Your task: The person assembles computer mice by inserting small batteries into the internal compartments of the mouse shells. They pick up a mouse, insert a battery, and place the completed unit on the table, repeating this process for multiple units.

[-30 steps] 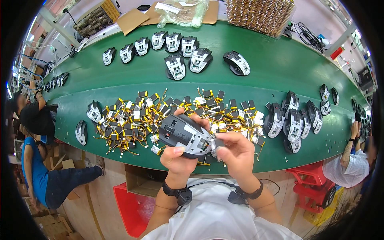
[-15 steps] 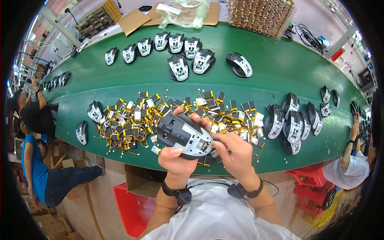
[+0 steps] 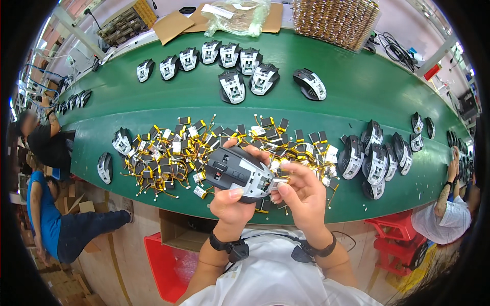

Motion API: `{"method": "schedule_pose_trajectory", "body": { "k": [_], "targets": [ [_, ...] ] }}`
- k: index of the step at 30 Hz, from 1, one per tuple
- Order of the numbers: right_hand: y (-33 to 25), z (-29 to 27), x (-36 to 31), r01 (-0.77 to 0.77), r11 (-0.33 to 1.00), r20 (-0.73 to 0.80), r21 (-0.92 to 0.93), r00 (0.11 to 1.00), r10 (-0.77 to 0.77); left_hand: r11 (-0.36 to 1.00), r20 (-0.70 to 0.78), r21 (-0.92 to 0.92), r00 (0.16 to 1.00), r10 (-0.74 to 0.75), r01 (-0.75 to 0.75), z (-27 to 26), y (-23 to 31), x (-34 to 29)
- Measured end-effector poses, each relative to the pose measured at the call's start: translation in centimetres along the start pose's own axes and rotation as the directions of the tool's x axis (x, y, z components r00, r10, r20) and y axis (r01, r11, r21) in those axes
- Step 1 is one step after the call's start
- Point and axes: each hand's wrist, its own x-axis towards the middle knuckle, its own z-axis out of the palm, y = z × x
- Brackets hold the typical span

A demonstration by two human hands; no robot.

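A black and silver-grey computer mouse (image 3: 237, 173), its top shell cut with openings, is tilted in my left hand (image 3: 229, 203). The left thumb presses the near side and the fingers wrap the far side. At the mouse's right end my right hand (image 3: 306, 196) pinches a small silver battery (image 3: 279, 181) between thumb and fingers. The battery sits against the opening there; how far it is inside I cannot tell. Beneath and around both hands lies a spread pile of small batteries with yellow tape and thin wires (image 3: 171, 153).
Several mice (image 3: 375, 160) cluster on the green table (image 3: 168, 107) at right, with more mice (image 3: 232, 86) along its far strip. Two mice (image 3: 104, 167) stand left of the pile. A red bin (image 3: 161, 265) and cardboard box (image 3: 186, 232) are below the near edge. Other people sit at both sides.
My right fingers have opened out from the mouse's end, and the silver battery now shows between them. Both hands and the mouse moved slightly right. The far mice have shifted a little right.
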Motion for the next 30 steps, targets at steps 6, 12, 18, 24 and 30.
{"method": "schedule_pose_trajectory", "body": {
  "k": [6,12,18,24,30],
  "targets": [
    [1.1,-0.3,0.0,0.094,0.971,-0.011,-0.219,0.995,-0.099,0.999,-0.027,0.017,0.999,0.029,-0.028,0.1,0.0,-0.2],
    [1.2,0.0,0.1,-0.139,0.988,-0.012,0.07,0.99,0.14,0.998,-0.014,0.008,0.998,0.058,-0.058,0.2,-0.3,0.0],
    [1.3,0.3,-0.2,-0.055,0.985,-0.034,-0.162,0.998,0.05,0.993,0.009,0.049,0.994,0.109,-0.109,-0.1,-0.7,0.1],
    [-0.2,-0.4,-0.1,-0.103,0.975,0.034,-0.199,0.993,0.112,0.996,0.014,0.039,0.996,0.085,-0.086,-0.7,-0.8,0.0],
    [1.3,-1.1,0.3,-0.287,0.942,0.057,0.174,0.958,0.281,0.998,0.045,-0.023,0.997,0.065,-0.064,-0.4,-1.1,-0.2]
  ]
}}
